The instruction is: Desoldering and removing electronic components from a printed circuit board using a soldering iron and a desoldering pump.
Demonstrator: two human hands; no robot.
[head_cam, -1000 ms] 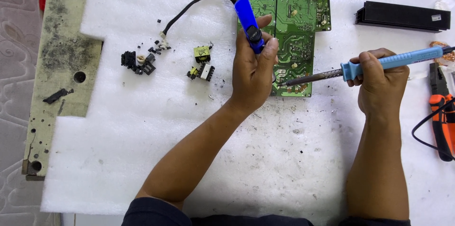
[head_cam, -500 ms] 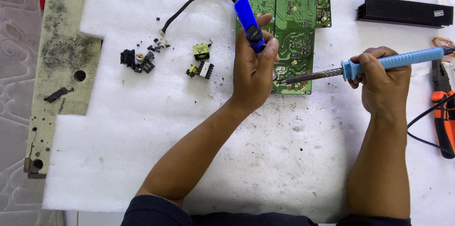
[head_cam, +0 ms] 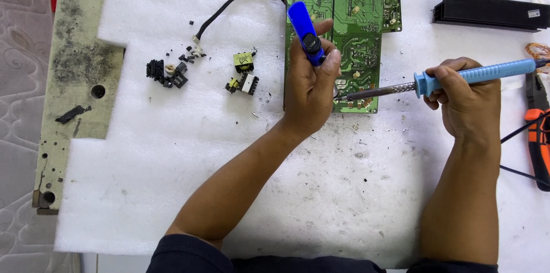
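Observation:
A green circuit board lies solder side up on white foam sheet. My left hand rests on the board's lower left part and grips a blue desoldering pump, its top pointing up and away. My right hand holds a soldering iron by its light blue handle. The metal shaft of the iron reaches left, with the tip at the board's lower edge beside my left fingers. The exact spot it touches is hidden by my left hand.
Small black and yellow pulled components and black parts lie left of the board, near a black cable. A black heat sink bar lies at the far right top. Orange-handled pliers lie at the right edge. A dirty board strip lies left.
The view has shifted slightly upward. Both hands keep their grip and stay nearly still; the iron's tip remains at the board's lower edge.

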